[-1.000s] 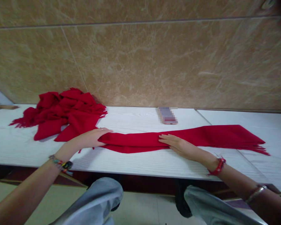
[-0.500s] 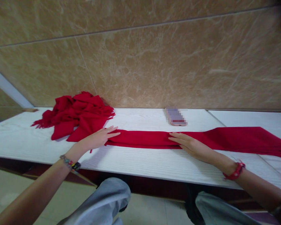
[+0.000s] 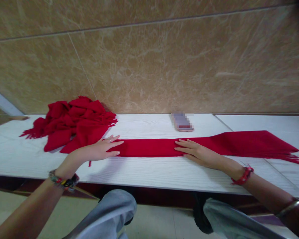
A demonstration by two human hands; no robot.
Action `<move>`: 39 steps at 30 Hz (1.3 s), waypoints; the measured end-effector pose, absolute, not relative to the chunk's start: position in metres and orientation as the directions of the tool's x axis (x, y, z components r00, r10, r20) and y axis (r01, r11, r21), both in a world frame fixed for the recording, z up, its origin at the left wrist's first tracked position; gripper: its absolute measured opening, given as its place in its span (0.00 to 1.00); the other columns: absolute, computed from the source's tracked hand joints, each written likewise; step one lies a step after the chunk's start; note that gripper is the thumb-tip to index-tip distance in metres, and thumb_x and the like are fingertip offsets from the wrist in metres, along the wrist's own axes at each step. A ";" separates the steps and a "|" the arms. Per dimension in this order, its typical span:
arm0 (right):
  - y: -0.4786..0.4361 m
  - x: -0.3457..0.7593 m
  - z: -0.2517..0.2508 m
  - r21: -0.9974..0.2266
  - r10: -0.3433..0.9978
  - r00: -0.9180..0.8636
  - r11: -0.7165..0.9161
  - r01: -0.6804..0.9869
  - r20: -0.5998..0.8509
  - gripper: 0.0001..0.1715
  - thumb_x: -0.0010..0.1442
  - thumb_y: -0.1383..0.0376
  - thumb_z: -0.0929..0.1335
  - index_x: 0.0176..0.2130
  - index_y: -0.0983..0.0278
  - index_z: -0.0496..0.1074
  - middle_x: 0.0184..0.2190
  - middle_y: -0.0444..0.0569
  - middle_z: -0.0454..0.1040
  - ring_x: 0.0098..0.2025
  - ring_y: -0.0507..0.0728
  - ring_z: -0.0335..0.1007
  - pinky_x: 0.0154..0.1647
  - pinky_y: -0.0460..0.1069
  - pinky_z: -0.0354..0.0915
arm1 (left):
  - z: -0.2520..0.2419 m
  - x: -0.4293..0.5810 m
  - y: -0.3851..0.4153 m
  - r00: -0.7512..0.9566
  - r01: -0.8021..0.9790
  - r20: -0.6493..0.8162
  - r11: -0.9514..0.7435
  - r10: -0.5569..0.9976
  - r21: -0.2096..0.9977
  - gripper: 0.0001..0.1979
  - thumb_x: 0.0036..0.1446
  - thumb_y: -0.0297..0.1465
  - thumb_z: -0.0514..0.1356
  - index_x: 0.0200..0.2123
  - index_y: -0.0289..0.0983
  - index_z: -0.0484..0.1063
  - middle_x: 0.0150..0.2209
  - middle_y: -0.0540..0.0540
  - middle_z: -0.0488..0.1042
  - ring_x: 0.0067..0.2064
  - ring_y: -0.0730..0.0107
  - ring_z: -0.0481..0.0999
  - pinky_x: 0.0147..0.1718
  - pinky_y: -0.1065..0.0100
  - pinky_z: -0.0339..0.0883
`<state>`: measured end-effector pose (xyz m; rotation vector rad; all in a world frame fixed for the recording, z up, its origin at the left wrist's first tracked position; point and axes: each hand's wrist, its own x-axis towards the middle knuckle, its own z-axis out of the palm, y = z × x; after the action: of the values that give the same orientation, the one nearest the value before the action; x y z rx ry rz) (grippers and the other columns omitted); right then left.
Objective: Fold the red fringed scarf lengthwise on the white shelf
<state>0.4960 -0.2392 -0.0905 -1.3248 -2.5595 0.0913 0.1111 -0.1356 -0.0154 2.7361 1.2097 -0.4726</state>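
A red scarf (image 3: 149, 147) lies folded lengthwise into a long strip on the white tabletop. Its right part is wider and ends in fringe. My left hand (image 3: 102, 149) rests on the strip's left end, fingers spread, a ring on one finger. Flat on the strip near its middle is my right hand (image 3: 196, 152), with fingers stretched out. Both hands press on the cloth without gripping it. Beyond my left hand sits a crumpled heap of red fringed fabric (image 3: 74, 122); my left hand and wrist cover the strip's far left edge.
A phone (image 3: 183, 122), partly pixelated, lies behind the strip near the wall. The brown marbled wall (image 3: 149, 66) rises along the back edge of the white table (image 3: 144, 174). A small brown piece (image 3: 18, 118) lies at the far left. My knees are below the front edge.
My left hand has spread its fingers wider over the strip's left end. The strip looks flatter and smoother between my hands. The whole view has shifted slightly.
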 end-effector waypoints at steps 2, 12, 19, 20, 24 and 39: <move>-0.238 0.496 -0.089 -0.165 0.800 -0.567 0.597 0.785 0.197 0.22 0.63 0.64 0.55 0.56 0.57 0.59 0.59 0.48 0.55 0.61 0.56 0.46 0.60 0.58 0.47 | -0.020 0.140 -0.139 0.662 0.733 -0.212 -0.680 0.719 -0.018 0.24 0.62 0.41 0.41 0.60 0.46 0.46 0.63 0.47 0.40 0.63 0.61 0.39 0.57 0.53 0.40; -0.242 0.498 -0.081 -0.180 0.803 -0.587 0.596 0.783 0.107 0.26 0.63 0.57 0.56 0.59 0.58 0.52 0.61 0.49 0.50 0.63 0.58 0.38 0.60 0.62 0.39 | -0.075 0.199 -0.144 0.782 0.611 -0.161 -0.792 0.602 0.002 0.24 0.63 0.40 0.38 0.61 0.44 0.41 0.64 0.48 0.36 0.63 0.63 0.34 0.57 0.54 0.36; -0.233 0.456 -0.076 -0.086 0.873 -0.423 0.454 0.887 0.244 0.30 0.63 0.55 0.53 0.60 0.67 0.51 0.61 0.57 0.49 0.62 0.62 0.39 0.58 0.63 0.45 | -0.059 0.238 -0.151 0.792 0.601 -0.172 -0.797 0.586 0.054 0.30 0.61 0.42 0.39 0.62 0.34 0.37 0.64 0.43 0.33 0.63 0.66 0.32 0.58 0.58 0.35; -0.231 0.451 -0.078 -0.082 0.883 -0.408 0.436 0.896 0.234 0.31 0.63 0.54 0.52 0.60 0.68 0.50 0.61 0.58 0.49 0.62 0.63 0.40 0.58 0.63 0.46 | -0.060 0.244 -0.153 0.787 0.609 -0.171 -0.791 0.592 0.064 0.31 0.61 0.43 0.39 0.62 0.33 0.37 0.63 0.42 0.34 0.63 0.66 0.33 0.58 0.58 0.36; -0.229 0.454 -0.090 -0.071 0.909 -0.372 0.391 0.918 0.189 0.34 0.62 0.52 0.52 0.60 0.70 0.50 0.60 0.59 0.49 0.61 0.63 0.43 0.57 0.62 0.48 | -0.071 0.251 -0.158 0.741 0.664 -0.207 -0.743 0.639 0.079 0.33 0.60 0.45 0.38 0.62 0.32 0.36 0.63 0.40 0.35 0.63 0.61 0.33 0.57 0.53 0.37; -0.234 0.459 -0.085 -0.084 0.919 -0.362 0.377 0.922 0.154 0.30 0.63 0.55 0.53 0.60 0.68 0.50 0.61 0.55 0.49 0.61 0.62 0.43 0.57 0.63 0.47 | -0.058 0.269 -0.178 0.674 0.721 -0.298 -0.691 0.676 0.062 0.32 0.60 0.43 0.38 0.62 0.32 0.36 0.63 0.39 0.33 0.63 0.56 0.32 0.53 0.40 0.37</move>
<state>0.4587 -0.2340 -0.0849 -1.6617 -2.4564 -0.0254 0.2689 -0.1779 -0.0576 2.7120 1.1420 -0.3771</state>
